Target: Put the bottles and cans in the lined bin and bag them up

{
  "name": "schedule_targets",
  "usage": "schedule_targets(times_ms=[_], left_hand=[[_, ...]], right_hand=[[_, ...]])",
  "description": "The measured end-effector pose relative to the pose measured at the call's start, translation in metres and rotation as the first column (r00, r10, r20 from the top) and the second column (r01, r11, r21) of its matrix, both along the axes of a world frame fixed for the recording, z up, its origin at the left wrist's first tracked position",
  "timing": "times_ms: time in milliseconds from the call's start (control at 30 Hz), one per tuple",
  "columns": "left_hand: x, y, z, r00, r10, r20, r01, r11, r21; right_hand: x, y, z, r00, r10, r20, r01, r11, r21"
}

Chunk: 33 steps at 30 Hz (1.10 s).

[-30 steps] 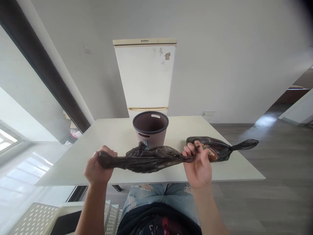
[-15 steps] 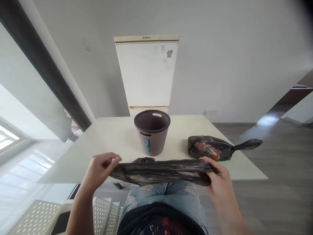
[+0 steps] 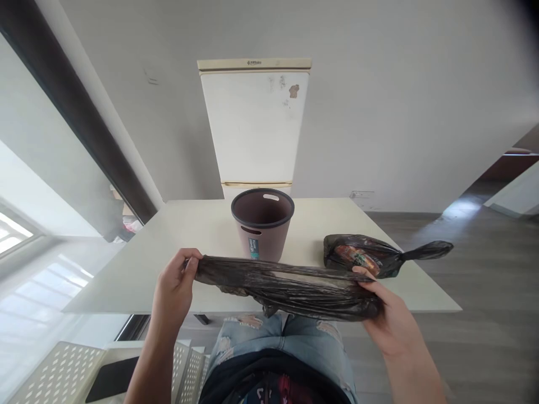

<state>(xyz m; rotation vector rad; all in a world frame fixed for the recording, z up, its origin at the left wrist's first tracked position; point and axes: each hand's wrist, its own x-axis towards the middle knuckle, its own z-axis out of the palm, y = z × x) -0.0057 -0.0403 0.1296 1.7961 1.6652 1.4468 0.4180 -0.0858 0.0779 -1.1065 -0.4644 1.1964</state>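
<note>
Stretched sideways between my hands is a thin black plastic bag (image 3: pixel 290 289), held above the front edge of the table. My left hand (image 3: pixel 174 283) pinches its left end between thumb and fingers. At the other end, my right hand (image 3: pixel 389 311) grips the bag's edge, with the thumb on top and some fingers hidden by the plastic. A brownish-pink trash bin (image 3: pixel 265 241) with a dark rim and handle slots stands upright just beyond the bag. To its right lies a knotted black bag (image 3: pixel 362 255) with a reddish package showing through it.
The pale table (image 3: pixel 197 224) reaches back to a white refrigerator (image 3: pixel 255 129) by the wall. Below left, perforated plastic baskets (image 3: pixel 63 370) sit near a dark flat item (image 3: pixel 113 379). Grey wooden floor (image 3: pixel 467 269) lies to the right.
The black bag was twisted and bunched lengthwise; now it is spread wider and flatter. My right hand has moved right, from beside the knotted bag's package to the bag's far end.
</note>
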Motion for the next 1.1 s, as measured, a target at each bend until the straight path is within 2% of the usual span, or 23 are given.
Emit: schedule_targets(times_ms=[67, 133, 233, 333, 400, 467, 533, 600, 667, 767, 833, 900, 967, 1000, 1033, 1067, 1100], left_hand=[[0.004, -0.003, 0.001, 0.997, 0.043, -0.068, -0.043, 0.999, 0.002], [0.013, -0.010, 0.002, 0.986, 0.012, -0.165, -0.007, 1.000, 0.030], [0.043, -0.028, 0.000, 0.941, -0.183, -0.285, 0.194, 0.981, 0.011], [0.089, -0.047, -0.008, 0.821, -0.461, -0.336, 0.452, 0.885, -0.110], [0.117, -0.054, -0.016, 0.763, -0.566, -0.311, 0.543, 0.823, -0.165], [0.134, -0.053, -0.023, 0.738, -0.629, -0.244, 0.587, 0.777, -0.227], [0.135, -0.047, -0.024, 0.773, -0.609, -0.178, 0.564, 0.788, -0.247], [0.124, -0.039, -0.022, 0.841, -0.521, -0.144, 0.484, 0.845, -0.228], [0.105, -0.030, -0.016, 0.881, -0.444, -0.165, 0.407, 0.888, -0.214], [0.079, -0.020, -0.009, 0.909, -0.329, -0.255, 0.291, 0.940, -0.178], [0.067, -0.016, -0.007, 0.929, -0.194, -0.314, 0.178, 0.981, -0.079], [0.061, -0.014, -0.007, 0.939, -0.076, -0.335, 0.089, 0.996, 0.024], [0.064, -0.017, -0.008, 0.948, -0.056, -0.314, 0.073, 0.997, 0.041], [0.068, -0.020, -0.008, 0.954, -0.085, -0.288, 0.092, 0.996, 0.011], [0.074, -0.023, -0.008, 0.958, -0.133, -0.255, 0.129, 0.991, -0.034], [0.081, -0.027, -0.009, 0.956, -0.196, -0.220, 0.182, 0.980, -0.083], [0.088, -0.031, -0.009, 0.947, -0.263, -0.183, 0.243, 0.962, -0.127]], right_hand=[[0.006, 0.003, -0.001, 0.997, -0.072, 0.010, 0.072, 0.997, 0.016], [0.009, 0.004, 0.001, 0.991, -0.132, 0.007, 0.132, 0.991, 0.016], [0.001, -0.004, 0.010, 0.993, -0.118, -0.010, 0.118, 0.993, -0.008], [-0.028, -0.020, 0.021, 0.995, 0.102, -0.019, -0.102, 0.995, 0.003], [-0.053, -0.030, 0.026, 0.957, 0.291, -0.020, -0.290, 0.957, 0.027], [-0.073, -0.035, 0.029, 0.910, 0.415, -0.004, -0.414, 0.909, 0.049], [-0.079, -0.035, 0.029, 0.870, 0.484, 0.096, -0.490, 0.870, 0.056], [-0.069, -0.032, 0.028, 0.821, 0.489, 0.294, -0.519, 0.854, 0.029], [-0.047, -0.027, 0.027, 0.750, 0.404, 0.523, -0.465, 0.885, -0.017], [-0.015, -0.022, 0.020, 0.574, 0.231, 0.785, -0.313, 0.948, -0.050], [-0.006, -0.020, 0.013, 0.440, 0.074, 0.895, -0.198, 0.980, 0.017], [-0.009, -0.018, 0.006, 0.293, -0.147, 0.945, -0.058, 0.984, 0.171], [-0.023, -0.019, 0.001, 0.167, -0.374, 0.912, 0.005, 0.926, 0.378], [-0.034, -0.021, 0.001, 0.135, -0.463, 0.876, -0.048, 0.880, 0.473], [-0.047, -0.023, 0.001, 0.129, -0.526, 0.841, -0.166, 0.824, 0.541], [-0.061, -0.025, 0.001, 0.135, -0.560, 0.817, -0.338, 0.749, 0.569], [-0.075, -0.028, 0.002, 0.133, -0.568, 0.812, -0.527, 0.653, 0.544]])
